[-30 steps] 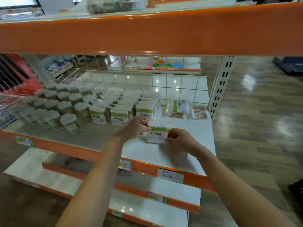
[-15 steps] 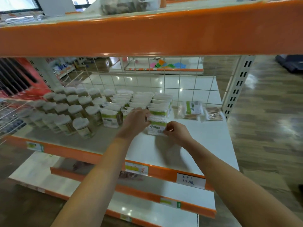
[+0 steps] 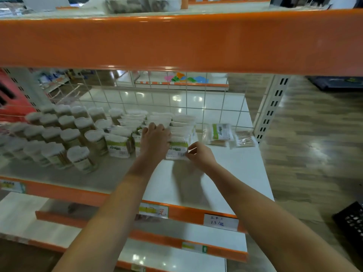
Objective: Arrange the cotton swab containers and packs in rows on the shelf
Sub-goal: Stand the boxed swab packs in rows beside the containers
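**Front pack going into the right-hand row, both hands on it**

The pack point(image 3: 177, 149) in hand stands upright on the white shelf point(image 3: 225, 173), its green-and-white label toward the camera and its long side running left to right, parallel with the shelf's orange front edge. It sits at the front of the rightmost row of packs point(image 3: 182, 124), touching or very nearly touching the pack behind it; the blur does not settle which. Any further push would go straight back, away from the person, toward the wire grid at the rear.

The left hand point(image 3: 155, 140) lies over the pack's upper left corner, fingers curled over the top edge and onto the neighbouring row, so it grips the pack from above and to the left. The right hand point(image 3: 200, 156) is at the lower right corner, thumb and forefinger pinching that edge. Both hands are on it, the left higher and farther back and the right nearer the front, so the pack lies between them.

As to containers: the round tubs point(image 3: 78, 138) with white lids stand in several rows on the left of the shelf, each showing a mass of swab sticks through its clear wall. Beside them run the rows of boxy packs, white cotton tips uppermost. To the right, apart from the rows, two flat bags point(image 3: 231, 135) of wooden-stemmed swabs lie loose on the shelf near the upright post; by my judgement these are not yet arranged.
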Tool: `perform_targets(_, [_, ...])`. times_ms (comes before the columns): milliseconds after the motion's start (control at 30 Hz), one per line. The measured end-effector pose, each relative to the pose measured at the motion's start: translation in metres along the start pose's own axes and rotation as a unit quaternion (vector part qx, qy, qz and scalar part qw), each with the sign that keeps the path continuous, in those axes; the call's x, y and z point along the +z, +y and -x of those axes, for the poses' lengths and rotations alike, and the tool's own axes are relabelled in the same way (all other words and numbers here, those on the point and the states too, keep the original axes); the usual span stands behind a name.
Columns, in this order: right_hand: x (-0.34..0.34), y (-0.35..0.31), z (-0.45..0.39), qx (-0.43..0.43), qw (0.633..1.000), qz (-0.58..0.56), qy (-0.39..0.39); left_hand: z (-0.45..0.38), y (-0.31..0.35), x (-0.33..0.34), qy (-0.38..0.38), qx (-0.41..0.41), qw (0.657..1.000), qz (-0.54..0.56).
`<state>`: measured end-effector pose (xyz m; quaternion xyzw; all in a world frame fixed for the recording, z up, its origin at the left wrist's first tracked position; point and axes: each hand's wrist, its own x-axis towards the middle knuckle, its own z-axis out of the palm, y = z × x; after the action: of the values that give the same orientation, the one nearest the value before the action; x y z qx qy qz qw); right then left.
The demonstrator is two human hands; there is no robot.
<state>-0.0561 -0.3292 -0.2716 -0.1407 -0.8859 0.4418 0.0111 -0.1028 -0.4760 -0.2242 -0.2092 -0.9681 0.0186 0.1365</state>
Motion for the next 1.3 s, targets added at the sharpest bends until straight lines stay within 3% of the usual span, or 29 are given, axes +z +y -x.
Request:
perform_targets(167, [-0.01, 0.003, -0.001, 0.002, 1.0, 0.023, -0.007, 0.0, 0.001, -0.003, 0.004, -0.004, 1.0, 0.028])
perform_targets(333, [-0.032, 0.013, 0.0, -0.023, 0.996, 0.083, 0.03, 0.001, 0.009, -0.004, 0.057, 0.006, 0.994, 0.091])
perform_targets(533, [-0.073, 0.03, 0.021, -0.068, 0.984, 0.156, 0.056, -0.004, 0.049, -0.003, 0.062, 0.107, 0.977, 0.174])
perform_targets(767, [-0.139, 0.071, 0.057, -0.083, 0.975, 0.192, 0.071, 0.009, 0.122, -0.015, -0.014, 0.189, 0.967, 0.171])
perform_targets(1033, [-0.225, 0.13, 0.109, -0.085, 0.968, 0.229, 0.059, 0.032, 0.23, -0.038, -0.073, 0.19, 0.959, 0.195])
perform_targets(1300, [-0.298, 0.207, 0.141, -0.015, 0.97, 0.239, 0.039, 0.045, 0.357, -0.042, -0.123, 0.176, 0.965, 0.151])
